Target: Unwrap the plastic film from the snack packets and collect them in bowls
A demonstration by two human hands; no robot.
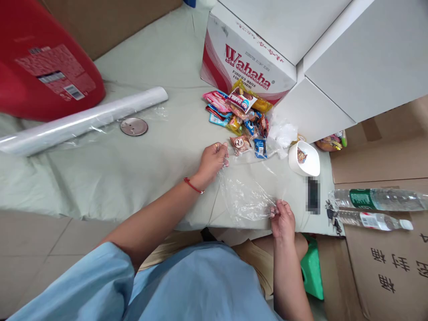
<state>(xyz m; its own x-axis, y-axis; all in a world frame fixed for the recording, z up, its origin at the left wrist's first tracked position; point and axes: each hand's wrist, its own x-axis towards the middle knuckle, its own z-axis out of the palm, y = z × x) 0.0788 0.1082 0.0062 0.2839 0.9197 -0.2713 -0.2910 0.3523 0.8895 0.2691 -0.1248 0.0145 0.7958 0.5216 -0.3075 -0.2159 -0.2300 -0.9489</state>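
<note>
A thin, clear sheet of plastic film [245,196] is stretched between my two hands over the table edge; whether it is a flat sheet or a bag I cannot tell. My left hand [214,161] pinches its far left corner, fingers closed. Lower and to the right, my right hand [282,216] has its fingers closed on the near edge. Just beyond my left hand lies a heap of wrapped snacks [245,104], with a brown packet [240,143] and a blue packet [260,148] at its front.
A plastic roll [87,118], a round metal disc [133,126] and a red container [43,62] are on the left. A Wahaha carton [247,58] stands behind the snacks. To the right are a white bowl [309,160], keys [331,216] and two bottles, one green-labelled [384,199].
</note>
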